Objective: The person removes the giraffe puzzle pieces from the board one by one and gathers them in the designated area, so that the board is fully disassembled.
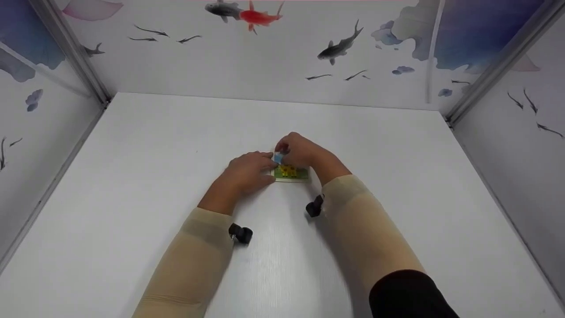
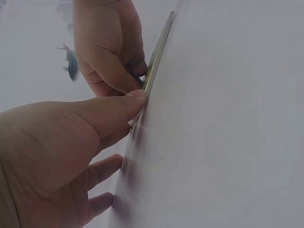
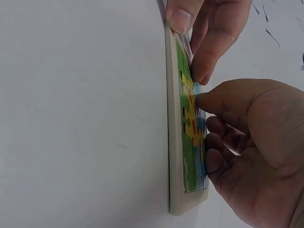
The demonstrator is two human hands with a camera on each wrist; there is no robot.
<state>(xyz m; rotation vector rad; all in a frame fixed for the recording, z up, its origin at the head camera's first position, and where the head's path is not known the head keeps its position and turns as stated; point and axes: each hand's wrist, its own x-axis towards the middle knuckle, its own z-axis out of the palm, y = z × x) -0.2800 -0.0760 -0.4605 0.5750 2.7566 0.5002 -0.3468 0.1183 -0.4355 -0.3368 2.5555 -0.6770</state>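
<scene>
Head view: your picture board (image 1: pixel 298 173) lies mid-table, open white table (image 1: pixel 397 150) all round. Left wrist view: its thin edge shows; your left hand (image 2: pixel 52 147), fingers extended, rests its thumb there. Right wrist view: your right hand (image 3: pixel 268 133) touches the picture, fingers curled; whether they pinch anything, I cannot tell.

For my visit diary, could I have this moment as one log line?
Left hand: touching picture board; right hand: touching picture board; picture board: on table
</scene>
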